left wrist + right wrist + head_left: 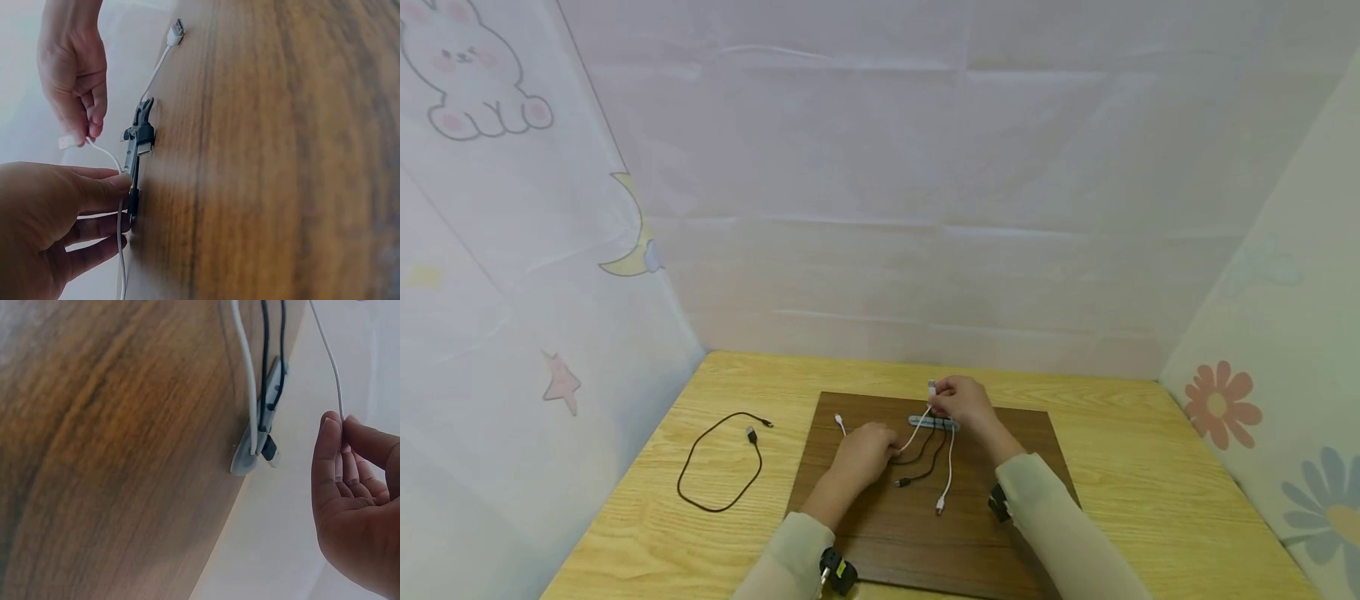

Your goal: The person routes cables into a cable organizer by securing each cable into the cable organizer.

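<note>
A grey cable holder [917,421] lies near the far edge of the brown board [925,533], with two black cables and a white cable [247,362] seated in its slots. My right hand [962,402] pinches another white cable [331,356] just below its USB plug [932,387], raised above the holder. Lower down, that same cable passes my left hand [863,454], which pinches it between thumb and finger beside the holder. In the left wrist view the left hand [75,212] is close against the holder's side, other fingers spread.
A black cable [679,475] lies loosely looped on the wooden table [625,542] left of the board. White and black connector ends [940,505] rest on the board in front of the holder. Patterned sheets [880,208] stand behind and at both sides.
</note>
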Tool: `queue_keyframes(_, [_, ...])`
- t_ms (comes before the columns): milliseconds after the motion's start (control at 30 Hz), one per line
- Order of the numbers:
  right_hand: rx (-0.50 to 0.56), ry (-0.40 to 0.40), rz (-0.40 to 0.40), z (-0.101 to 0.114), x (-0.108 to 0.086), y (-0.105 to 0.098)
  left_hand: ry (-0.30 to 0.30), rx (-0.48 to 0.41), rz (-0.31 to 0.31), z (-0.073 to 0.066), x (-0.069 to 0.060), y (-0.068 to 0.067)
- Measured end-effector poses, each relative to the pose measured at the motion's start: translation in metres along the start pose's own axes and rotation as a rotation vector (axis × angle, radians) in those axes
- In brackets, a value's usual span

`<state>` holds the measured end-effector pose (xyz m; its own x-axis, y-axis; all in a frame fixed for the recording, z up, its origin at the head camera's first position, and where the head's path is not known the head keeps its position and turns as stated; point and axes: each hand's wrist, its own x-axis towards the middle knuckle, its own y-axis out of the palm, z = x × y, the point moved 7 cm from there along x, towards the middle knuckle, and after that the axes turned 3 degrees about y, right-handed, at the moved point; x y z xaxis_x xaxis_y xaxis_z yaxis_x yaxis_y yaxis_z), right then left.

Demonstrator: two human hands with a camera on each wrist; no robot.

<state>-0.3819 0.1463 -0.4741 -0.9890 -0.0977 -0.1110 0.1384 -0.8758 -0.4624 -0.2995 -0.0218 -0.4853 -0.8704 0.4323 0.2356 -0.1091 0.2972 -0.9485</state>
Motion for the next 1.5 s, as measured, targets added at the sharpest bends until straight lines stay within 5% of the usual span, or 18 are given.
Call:
queue_keyframes(533, [-0.339,-0.043,0.000,-0.006,0.010,0.015,-0.031,0.035,0.014,-0.001,-0.001,0.003])
queue_keyframes(1500, [-0.499,-0.119,-0.034,-0.007,0.015,0.027,-0.020,0.069,0.001,-0.003,-0.002,0.006])
